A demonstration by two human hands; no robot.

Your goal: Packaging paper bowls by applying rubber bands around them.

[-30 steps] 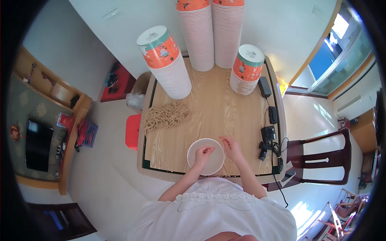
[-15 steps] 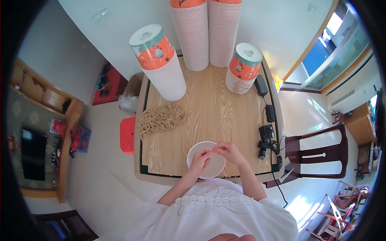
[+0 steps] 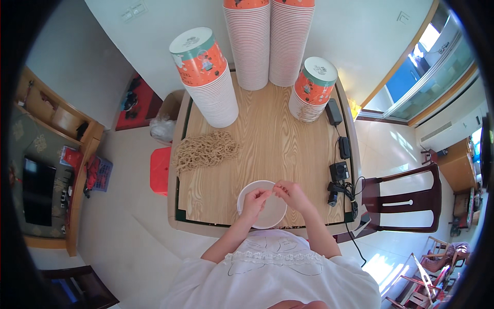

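Note:
A white round paper tub [image 3: 274, 215] stands at the table's near edge, right in front of me, its mouth facing up. Above it my left hand [image 3: 253, 203] and my right hand [image 3: 292, 195] meet, fingertips pinched close together. Whatever lies between the fingers is too small to make out. Left of the tub and farther off lies a tangled heap of tan cord loops [image 3: 207, 150]. Both forearms reach in from the lower edge and partly cover the tub.
Tall stacks of nested paper tubs [image 3: 208, 87] stand along the far side, one shorter stack [image 3: 311, 87] at the right. Black power adapters and cables [image 3: 339, 170] line the right edge. A dark wooden chair [image 3: 406, 201] is on the right, a red stool [image 3: 160, 171] on the left.
The view has shifted slightly. My hands stay over the tub, with the fingertips a little differently set against each other. Nothing else has visibly moved.

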